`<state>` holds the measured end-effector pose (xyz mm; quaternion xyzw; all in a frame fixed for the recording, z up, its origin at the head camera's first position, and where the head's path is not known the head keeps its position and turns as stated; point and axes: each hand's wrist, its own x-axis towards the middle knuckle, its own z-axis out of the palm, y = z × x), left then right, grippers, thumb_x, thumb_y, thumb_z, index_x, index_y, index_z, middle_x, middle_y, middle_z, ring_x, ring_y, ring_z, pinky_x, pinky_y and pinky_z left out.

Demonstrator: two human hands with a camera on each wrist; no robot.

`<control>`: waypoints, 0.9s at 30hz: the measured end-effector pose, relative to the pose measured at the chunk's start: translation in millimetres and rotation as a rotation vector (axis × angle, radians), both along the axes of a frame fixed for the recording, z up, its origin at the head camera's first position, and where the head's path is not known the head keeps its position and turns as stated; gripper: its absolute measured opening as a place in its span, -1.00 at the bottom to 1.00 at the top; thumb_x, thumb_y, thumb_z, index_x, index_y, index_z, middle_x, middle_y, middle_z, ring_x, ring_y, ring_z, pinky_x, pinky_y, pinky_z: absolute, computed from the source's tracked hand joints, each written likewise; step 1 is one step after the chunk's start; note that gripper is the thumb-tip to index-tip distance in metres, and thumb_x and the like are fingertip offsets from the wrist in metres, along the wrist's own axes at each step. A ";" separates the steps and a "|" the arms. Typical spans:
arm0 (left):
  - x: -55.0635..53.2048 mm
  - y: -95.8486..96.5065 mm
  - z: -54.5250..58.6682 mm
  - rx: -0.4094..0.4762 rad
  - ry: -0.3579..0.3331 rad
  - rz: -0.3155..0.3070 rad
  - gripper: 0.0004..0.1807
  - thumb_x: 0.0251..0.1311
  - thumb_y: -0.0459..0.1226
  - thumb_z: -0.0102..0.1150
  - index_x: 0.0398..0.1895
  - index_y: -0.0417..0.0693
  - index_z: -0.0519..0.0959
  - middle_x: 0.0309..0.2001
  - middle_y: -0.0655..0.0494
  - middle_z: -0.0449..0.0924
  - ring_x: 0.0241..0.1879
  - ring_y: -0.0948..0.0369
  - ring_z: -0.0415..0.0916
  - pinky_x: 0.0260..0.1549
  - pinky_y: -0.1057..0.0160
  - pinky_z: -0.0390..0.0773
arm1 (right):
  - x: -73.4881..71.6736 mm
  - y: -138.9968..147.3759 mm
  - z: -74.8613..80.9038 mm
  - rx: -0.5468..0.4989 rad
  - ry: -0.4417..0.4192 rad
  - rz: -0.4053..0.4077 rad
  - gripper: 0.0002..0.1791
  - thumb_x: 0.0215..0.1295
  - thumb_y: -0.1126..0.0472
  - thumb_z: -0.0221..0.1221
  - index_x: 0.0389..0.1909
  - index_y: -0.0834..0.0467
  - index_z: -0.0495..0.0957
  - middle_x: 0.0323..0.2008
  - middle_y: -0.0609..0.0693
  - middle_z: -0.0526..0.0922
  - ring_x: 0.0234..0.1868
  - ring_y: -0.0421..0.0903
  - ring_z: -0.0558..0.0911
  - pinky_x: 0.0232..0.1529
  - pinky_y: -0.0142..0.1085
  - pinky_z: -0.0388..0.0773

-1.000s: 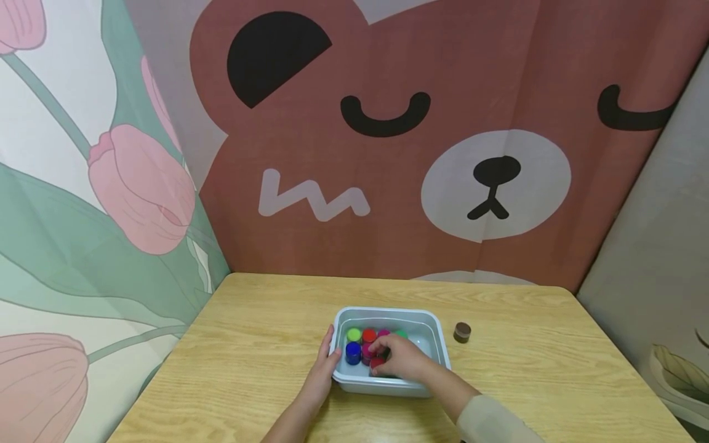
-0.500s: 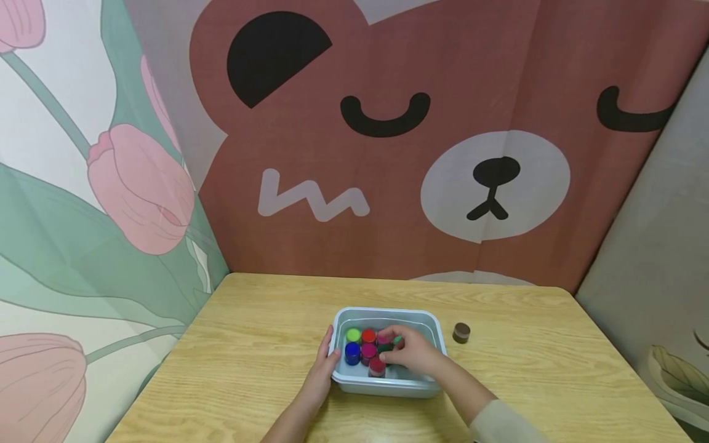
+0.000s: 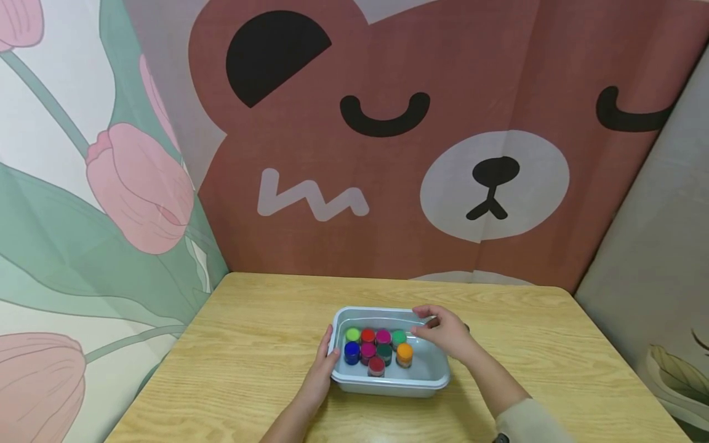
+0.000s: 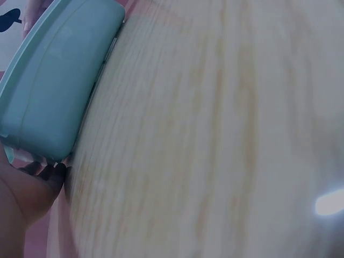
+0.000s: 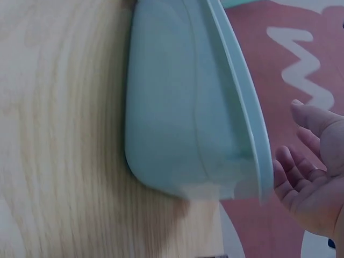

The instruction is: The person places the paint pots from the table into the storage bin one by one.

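Note:
A pale blue plastic tray (image 3: 388, 387) stands on the table, with several small round pots in its left and middle part. Their lids include lime (image 3: 352, 335), blue (image 3: 351, 352), dark green (image 3: 384, 352), orange (image 3: 405, 354) and deep red (image 3: 376, 367). My left hand (image 3: 319, 375) grips the tray's left end, thumb over the rim and fingers outside. Above the tray's far right corner is my right hand (image 3: 445, 332), its fingers loosely bent around nothing. The right wrist view shows that hand (image 5: 314, 166) beside the rim. A brown pot (image 3: 467, 328) is mostly hidden behind it.
The wooden table (image 3: 266, 332) extends around the tray on all sides. A curtain with a bear print (image 3: 388, 246) hangs behind the table's far edge, and a tulip-print one (image 3: 144, 191) hangs at the left.
My right hand has moved from among the pots to the far right corner, uncovering the dark green, green and orange lids. My left hand and the tray have stayed put.

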<state>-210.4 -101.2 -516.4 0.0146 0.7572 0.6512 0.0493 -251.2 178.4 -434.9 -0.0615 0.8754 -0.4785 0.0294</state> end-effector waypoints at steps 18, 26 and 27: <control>-0.5 0.2 1.0 0.017 0.002 -0.002 -0.32 0.48 -0.05 -0.21 0.59 0.20 -0.10 0.59 -0.15 -0.22 0.52 -0.32 -0.32 0.33 -0.51 -0.29 | -9.4 59.4 -20.2 0.022 0.046 -0.164 -0.40 0.33 0.11 0.23 0.31 0.26 0.37 0.27 0.35 0.40 0.22 0.25 0.45 0.05 -0.04 0.60; -0.6 0.5 -0.5 0.022 0.010 0.003 -0.33 0.48 -0.08 -0.20 0.59 0.18 -0.10 0.59 -0.15 -0.21 0.52 -0.31 -0.32 0.33 -0.50 -0.29 | -12.8 74.6 -38.5 0.030 -0.004 -0.222 -0.31 0.34 0.03 0.20 0.38 0.26 0.27 0.36 0.36 0.27 0.30 0.30 0.33 0.19 0.13 0.45; -0.4 0.5 -0.9 0.016 0.013 0.001 -0.32 0.48 -0.08 -0.20 0.59 0.17 -0.10 0.59 -0.15 -0.21 0.52 -0.32 -0.32 0.33 -0.51 -0.28 | -13.5 76.3 -41.4 0.027 -0.010 -0.225 -0.30 0.35 0.03 0.20 0.39 0.27 0.25 0.36 0.37 0.25 0.30 0.32 0.32 0.20 0.14 0.44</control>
